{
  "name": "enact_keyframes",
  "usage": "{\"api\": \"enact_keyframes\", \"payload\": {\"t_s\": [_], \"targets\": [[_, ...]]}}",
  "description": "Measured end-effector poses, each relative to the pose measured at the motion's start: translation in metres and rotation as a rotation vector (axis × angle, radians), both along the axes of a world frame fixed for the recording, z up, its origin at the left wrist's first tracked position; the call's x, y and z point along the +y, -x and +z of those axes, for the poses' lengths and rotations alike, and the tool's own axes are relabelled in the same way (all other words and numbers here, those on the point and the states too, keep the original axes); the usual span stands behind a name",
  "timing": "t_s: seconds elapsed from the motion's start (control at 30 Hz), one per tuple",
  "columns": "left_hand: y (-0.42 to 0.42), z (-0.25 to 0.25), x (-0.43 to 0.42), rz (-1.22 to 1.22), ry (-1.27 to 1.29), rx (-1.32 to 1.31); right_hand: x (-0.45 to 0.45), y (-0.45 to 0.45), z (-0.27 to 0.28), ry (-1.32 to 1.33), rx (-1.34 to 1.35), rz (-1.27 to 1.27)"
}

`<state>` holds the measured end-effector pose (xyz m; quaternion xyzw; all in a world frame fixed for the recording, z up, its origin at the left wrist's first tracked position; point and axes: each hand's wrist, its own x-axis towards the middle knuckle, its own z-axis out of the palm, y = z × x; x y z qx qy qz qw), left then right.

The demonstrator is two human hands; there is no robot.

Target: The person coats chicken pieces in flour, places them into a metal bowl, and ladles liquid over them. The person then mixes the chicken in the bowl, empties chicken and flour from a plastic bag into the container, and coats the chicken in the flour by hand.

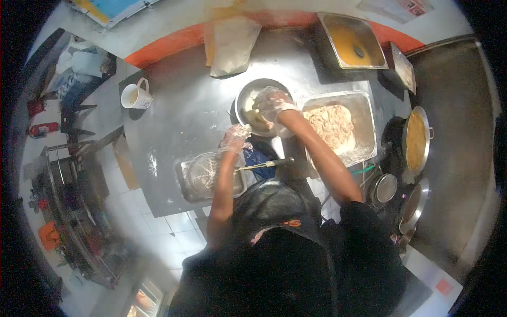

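A round metal bowl point(244, 90) with pale, wet-looking contents stands on the steel table point(174, 100). My right hand point(274, 103), in a clear plastic glove, reaches into the bowl; its fingers are partly hidden by the loose plastic. My left hand point(235, 138), also gloved and dusted with something pale, is at the bowl's lower left edge with its fingers bent; what it may hold is too small to tell. Right of the bowl is a rectangular metal tray point(364, 113) with a floury, lumpy mass point(330, 127). A round wire strainer point(203, 174) rests over a smaller metal tray point(186, 194).
A white mug point(136, 97) stands at the left. Behind are a plastic bag point(232, 50) and a pan of orange liquid point(351, 45). Two round pans, one with yellowish contents point(416, 140), are at the right. A dark blue cloth point(259, 158) lies near my body.
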<state>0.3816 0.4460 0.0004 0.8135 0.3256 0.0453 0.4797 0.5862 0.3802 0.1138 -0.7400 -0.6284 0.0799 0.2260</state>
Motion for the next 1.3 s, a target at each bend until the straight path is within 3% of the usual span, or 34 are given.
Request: {"api": "enact_keyframes", "payload": {"t_s": [0.03, 0.1, 0.17, 0.23, 0.3, 0.37, 0.4, 0.47, 0.57, 0.6, 0.67, 0.7, 0.73, 0.8, 0.83, 0.87, 0.9, 0.97, 1.03, 1.07, 1.1, 1.13, 1.17, 1.23, 1.27, 1.3], "targets": [[0.0, 0.008, 0.0, -0.084, -0.129, 0.057, -0.004, -0.008, 0.007, -0.006, -0.003, 0.004], [-0.002, 0.028, 0.0, -0.239, -0.402, 0.156, -0.011, -0.017, 0.077, 0.308, 0.395, -0.117], [0.006, -0.021, -0.001, -0.096, -0.097, -0.107, -0.028, -0.033, 0.123, 0.39, 0.34, -0.038], [0.007, -0.055, -0.001, 0.02, 0.13, -0.302, -0.066, -0.045, 0.16, 0.255, 0.81, -0.206], [0.004, -0.043, -0.003, 0.084, 0.26, -0.405, -0.107, -0.063, 0.162, 0.135, 0.583, -0.276], [0.002, 0.018, 0.006, -0.371, -0.596, -0.094, -0.136, -0.082, 0.156, 0.319, 0.693, -0.493], [0.003, 0.01, 0.005, -0.362, -0.599, -0.092, -0.139, -0.087, 0.16, 0.46, 0.605, -0.443], [0.006, -0.025, 0.001, -0.123, -0.074, -0.325, -0.143, -0.088, 0.16, 0.597, 0.514, -0.385], [0.01, -0.059, 0.0, 0.001, 0.219, -0.424, -0.168, -0.088, 0.102, 0.721, 0.304, -0.313], [0.011, -0.061, 0.0, 0.011, 0.234, -0.419, -0.183, -0.104, 0.054, 0.399, 0.122, -0.333], [0.015, -0.059, -0.001, 0.061, 0.385, -0.352, -0.182, -0.111, 0.014, 0.081, -0.053, -0.344], [0.016, -0.058, 0.001, 0.069, 0.454, -0.321, -0.162, -0.099, 0.004, 0.154, 0.045, -0.357], [0.017, -0.057, 0.004, 0.079, 0.521, -0.288, -0.136, -0.079, -0.002, 0.226, 0.141, -0.379], [0.012, -0.05, 0.007, 0.083, 0.573, -0.172, -0.046, -0.023, 0.071, 0.438, 0.212, -0.163], [0.008, -0.042, 0.007, 0.074, 0.593, -0.133, -0.031, -0.002, 0.061, 0.217, 0.162, -0.06], [0.0, -0.003, 0.007, -0.169, 0.089, 0.074, -0.015, 0.013, 0.038, 0.267, 0.056, -0.07], [-0.004, 0.019, 0.006, -0.398, -0.428, 0.268, 0.018, 0.023, 0.046, 0.78, 0.184, -0.149], [-0.008, 0.018, 0.005, -0.24, -0.134, 0.26, 0.008, 0.041, 0.001, 0.653, -0.018, -0.03], [-0.015, 0.04, 0.004, -0.032, 0.009, 0.391, 0.012, 0.051, -0.072, 0.559, 0.153, -0.227], [-0.019, 0.055, 0.002, 0.099, 0.214, 0.347, 0.012, 0.051, -0.073, 0.557, 0.153, -0.221], [-0.012, 0.025, 0.006, 0.104, 0.213, 0.346, 0.009, 0.052, -0.072, 0.517, 0.187, -0.169], [-0.001, -0.03, 0.009, 0.065, 0.187, 0.123, 0.005, 0.052, -0.071, 0.477, 0.22, -0.121], [-0.002, -0.035, 0.007, 0.088, 0.216, 0.063, 0.003, 0.052, -0.073, 0.477, 0.219, -0.125], [-0.003, -0.045, 0.004, 0.129, 0.274, -0.058, 0.008, 0.043, -0.076, 0.547, 0.268, 0.13], [-0.005, -0.043, 0.003, 0.154, 0.316, -0.046, 0.017, 0.037, -0.159, 0.561, 0.246, 0.167], [-0.003, -0.042, 0.004, 0.153, 0.297, -0.07, 0.019, 0.037, -0.152, 0.558, 0.25, 0.178]]}}
